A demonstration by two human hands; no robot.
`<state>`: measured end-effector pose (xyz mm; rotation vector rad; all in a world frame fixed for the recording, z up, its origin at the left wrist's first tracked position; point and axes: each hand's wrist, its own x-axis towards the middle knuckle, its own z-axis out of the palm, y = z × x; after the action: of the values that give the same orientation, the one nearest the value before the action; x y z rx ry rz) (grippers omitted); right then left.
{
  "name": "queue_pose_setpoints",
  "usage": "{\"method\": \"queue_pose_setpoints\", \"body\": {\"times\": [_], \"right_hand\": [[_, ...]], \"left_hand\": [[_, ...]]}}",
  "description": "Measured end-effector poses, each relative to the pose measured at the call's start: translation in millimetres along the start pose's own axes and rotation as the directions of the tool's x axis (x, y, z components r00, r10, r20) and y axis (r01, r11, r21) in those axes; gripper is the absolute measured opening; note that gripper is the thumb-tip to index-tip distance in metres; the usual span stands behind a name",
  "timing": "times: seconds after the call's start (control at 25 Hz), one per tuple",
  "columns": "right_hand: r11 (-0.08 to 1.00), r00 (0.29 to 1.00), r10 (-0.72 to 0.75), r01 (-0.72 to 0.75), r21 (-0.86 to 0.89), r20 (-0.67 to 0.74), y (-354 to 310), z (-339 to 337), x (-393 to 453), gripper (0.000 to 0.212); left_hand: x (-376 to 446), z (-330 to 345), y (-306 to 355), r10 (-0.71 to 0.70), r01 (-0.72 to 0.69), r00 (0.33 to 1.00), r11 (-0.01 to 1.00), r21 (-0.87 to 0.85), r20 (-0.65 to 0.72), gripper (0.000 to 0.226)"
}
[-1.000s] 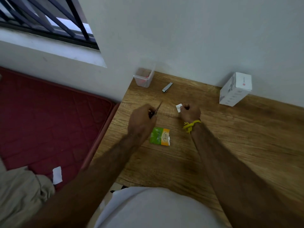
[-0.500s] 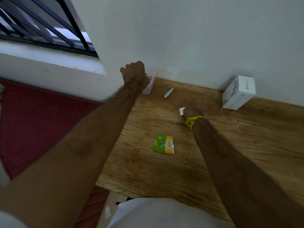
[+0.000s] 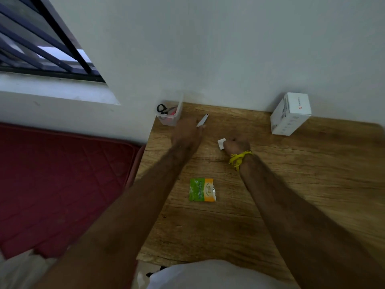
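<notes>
Tabletop [image 3: 291, 184]: one clipper [image 3: 203, 120], one scrap [image 3: 221, 142]

Both bare forearms stretch forward over the surface [image 3: 291, 184]. The left hand [image 3: 187, 133], blurred, lies furthest out, back upward, its fingers hard to make out. The right hand [image 3: 236, 145] rests as a fist, fingers curled round a white scrap [image 3: 221, 142].

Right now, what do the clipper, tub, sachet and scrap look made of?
Clipper: probably metal, slim, silvery, with sheen.
Tub: clear plastic; scissors inside show through its wall.
Sachet: likely plastic or foil film, glossy, printed green and orange, crinkled.
Scrap pinched by the right hand: thin, matte white, perhaps paper.
</notes>
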<state>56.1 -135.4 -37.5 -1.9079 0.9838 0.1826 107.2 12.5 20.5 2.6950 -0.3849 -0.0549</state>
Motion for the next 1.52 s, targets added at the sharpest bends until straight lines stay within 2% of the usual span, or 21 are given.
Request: {"method": "queue_pose_setpoints", "body": {"times": [0.12,0.32,0.44,0.52,0.64,0.68,0.72,0.8,0.84,0.88,0.96,1.16,1.28,1.44,1.52], "right_hand": [[0.998,0.997,-0.064,0.064,-0.004,-0.039,2.5,-13.8,-6.9,0.023],[0.993,0.992,-0.118,0.119,0.009,-0.038,3.5,-14.7,-13.2,0.019],[0.986,0.99,-0.14,0.14,0.094,-0.01,6.4,-22.0,-21.2,0.016],[0.962,0.992,-0.127,0.12,0.246,0.012,14.0,-29.2,-30.5,0.007],[0.883,0.996,-0.088,0.07,0.464,0.018,40.2,-41.9,-59.1,0.016],[0.854,0.997,-0.072,0.05,0.517,0.022,52.1,-44.7,-72.7,0.016],[0.829,0.998,-0.061,0.035,0.558,0.027,65.9,-47.2,-86.4,0.014],[0.777,0.999,-0.036,0.005,0.629,0.037,89.3,-53.4,-114.4,0.009],[0.752,0.999,-0.03,0.001,0.659,0.032,99.2,-56.8,-125.4,0.009],[0.736,0.999,-0.027,0.006,0.677,0.021,107.8,-59.6,-132.3,0.01],[0.732,1.0,-0.023,0.026,0.681,-0.014,120.8,-64.4,-141.7,0.01],[0.723,0.996,-0.022,0.079,0.687,-0.092,145.4,-74.4,-149.4,0.014],[0.715,0.997,-0.037,0.076,0.695,-0.071,154.7,-76.3,-156.0,0.018],[0.723,0.996,-0.038,0.08,0.686,-0.076,158.0,-73.9,-163.9,0.012],[0.788,0.988,-0.088,0.149,0.598,-0.13,158.4,-73.2,-165.3,0.01]], "left_hand": [[16.5,22.7,1.1,-0.095,0.09,0.991,0.994,0.063,0.098,0.044],[19.4,25.0,3.0,-0.082,0.074,0.991,0.994,0.083,0.104,0.027],[-11.3,16.8,-1.3,-0.037,0.048,0.993,0.994,-0.101,0.108,0.024],[-46.9,4.6,1.5,-0.038,0.056,0.997,0.953,-0.298,0.066,0.02],[-110.3,-12.1,6.1,-0.046,0.035,0.999,0.803,-0.594,-0.003,0.01],[-129.1,-14.1,6.9,-0.052,0.031,0.999,0.731,-0.681,-0.011,0.011],[-144.7,-13.8,9.6,-0.077,0.078,0.996,0.634,-0.769,0.038,0.014],[-167.8,-5.1,21.4,-0.124,0.304,0.953,0.408,-0.861,0.277,0.023],[-177.8,2.2,30.5,-0.117,0.422,0.906,0.328,-0.845,0.407,0.026],[-186.5,11.3,38.7,-0.097,0.505,0.86,0.3,-0.809,0.501,0.027],[-202.2,30.5,48.2,-0.044,0.571,0.807,0.314,-0.759,0.589,0.031],[-221.1,49.8,45.1,0.13,0.548,0.747,0.435,-0.714,0.652,0.038],[-225.5,48.6,46.9,0.129,0.511,0.766,0.472,-0.718,0.63,0.039],[-226.2,46.6,52.5,0.101,0.481,0.795,0.495,-0.724,0.598,0.037],[-226.8,46.5,53.7,0.1,0.474,0.799,0.503,-0.723,0.593,0.036]]}}
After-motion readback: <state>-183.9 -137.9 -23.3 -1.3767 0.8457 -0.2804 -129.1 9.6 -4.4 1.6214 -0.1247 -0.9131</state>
